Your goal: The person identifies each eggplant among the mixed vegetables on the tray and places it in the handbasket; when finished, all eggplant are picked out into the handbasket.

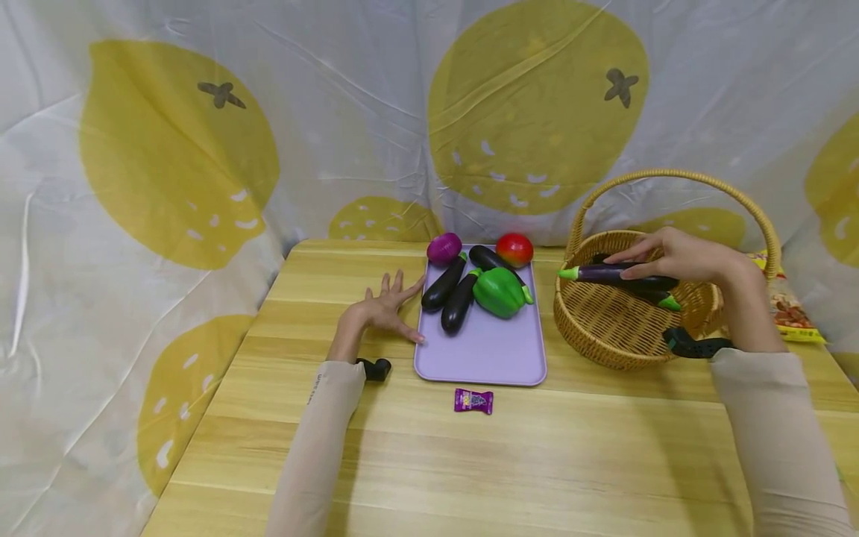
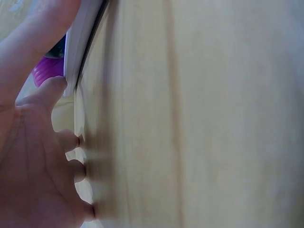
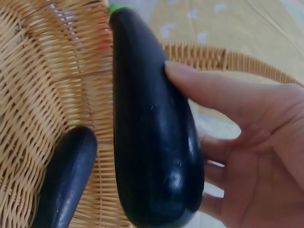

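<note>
In the head view my right hand [image 1: 691,257] grips a dark eggplant [image 1: 614,276] with a green stem, over the wicker basket [image 1: 597,347]. The right wrist view shows thumb and fingers around this eggplant [image 3: 152,118], while another eggplant [image 3: 71,175] lies inside the basket. My left hand [image 1: 382,309] is spread at the left edge of the lilac tray [image 1: 486,362], thumb and index fingertip right at its rim. On the tray are several eggplants [image 1: 459,302], a green bell pepper [image 1: 499,292], a purple onion-like vegetable [image 1: 444,248] and a round red fruit [image 1: 514,249].
A small purple wrapped candy [image 1: 473,400] lies on the wooden table [image 1: 537,462] in front of the tray. Behind the basket's right side is a yellow and red snack bag [image 1: 792,309]. The basket's tall handle [image 1: 671,174] arches above it. A lemon-print curtain [image 1: 376,112] hangs behind.
</note>
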Demonstrator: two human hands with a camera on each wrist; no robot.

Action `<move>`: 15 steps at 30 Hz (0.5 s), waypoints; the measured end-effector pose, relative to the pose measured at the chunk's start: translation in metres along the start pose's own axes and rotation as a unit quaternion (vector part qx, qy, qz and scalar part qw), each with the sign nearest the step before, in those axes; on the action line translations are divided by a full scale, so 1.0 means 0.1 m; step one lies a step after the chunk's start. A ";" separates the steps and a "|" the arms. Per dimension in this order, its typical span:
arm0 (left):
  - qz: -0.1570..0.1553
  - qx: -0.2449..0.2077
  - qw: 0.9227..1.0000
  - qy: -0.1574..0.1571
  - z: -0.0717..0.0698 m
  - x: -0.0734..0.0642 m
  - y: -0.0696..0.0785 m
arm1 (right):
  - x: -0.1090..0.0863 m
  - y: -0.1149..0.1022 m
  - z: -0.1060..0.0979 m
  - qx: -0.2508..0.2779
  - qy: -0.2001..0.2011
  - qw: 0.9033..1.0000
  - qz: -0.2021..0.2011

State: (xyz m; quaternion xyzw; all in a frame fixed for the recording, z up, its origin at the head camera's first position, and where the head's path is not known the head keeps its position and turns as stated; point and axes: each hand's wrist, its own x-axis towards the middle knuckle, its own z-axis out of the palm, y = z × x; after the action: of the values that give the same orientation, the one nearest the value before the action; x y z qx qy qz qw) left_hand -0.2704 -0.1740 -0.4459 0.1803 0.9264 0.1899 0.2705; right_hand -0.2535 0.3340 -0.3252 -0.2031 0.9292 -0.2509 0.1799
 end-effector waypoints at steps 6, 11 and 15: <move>0.000 -0.003 1.000 0.000 0.00 0.01 0.00 | 0.01 0.08 -0.01 0.001 0.007 0.999 0.041; 0.001 -0.007 1.000 0.001 0.00 0.02 0.00 | 0.09 0.18 0.03 -0.007 0.022 0.996 0.089; 0.001 -0.007 1.000 0.000 0.00 0.02 0.01 | 0.15 0.24 0.07 0.021 0.021 0.992 0.126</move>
State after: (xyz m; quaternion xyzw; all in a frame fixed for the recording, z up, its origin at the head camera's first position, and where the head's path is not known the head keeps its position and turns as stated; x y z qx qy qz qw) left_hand -0.2716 -0.1725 -0.4467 0.1790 0.9249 0.1965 0.2717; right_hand -0.2703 0.3436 -0.3471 -0.0753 0.9454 -0.2503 0.1947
